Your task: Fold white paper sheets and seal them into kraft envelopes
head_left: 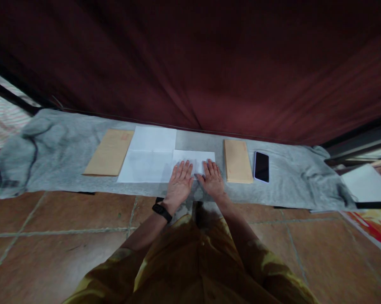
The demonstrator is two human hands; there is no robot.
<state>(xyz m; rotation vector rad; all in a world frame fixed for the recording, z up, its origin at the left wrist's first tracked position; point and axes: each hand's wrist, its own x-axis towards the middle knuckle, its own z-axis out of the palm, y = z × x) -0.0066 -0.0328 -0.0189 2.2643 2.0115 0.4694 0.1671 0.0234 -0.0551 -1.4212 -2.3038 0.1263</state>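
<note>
A small white sheet of paper (pixel 194 157), seemingly folded, lies on the grey cloth in front of me. Flat on its left part rests my left hand (pixel 180 181), fingers stretched out. My right hand (pixel 212 179) lies spread on the right part of the same paper, thumb pointing toward the left hand. To the left, partly under or against it, are larger white sheets (pixel 149 158) with a crease across them. Brown envelopes lie on both sides: one (pixel 110 153) at the far left, and a stack (pixel 238 162) right of my right hand.
A phone (pixel 261 166) with a dark screen lies right of the envelope stack. Grey cloth (pixel 288 177) covers the narrow bench, and a dark red curtain (pixel 190 76) hangs behind it. White paper (pixel 368 183) and a colourful printed sheet (pixel 374 226) are at the far right. Tiled floor (pixel 83 236) shows below.
</note>
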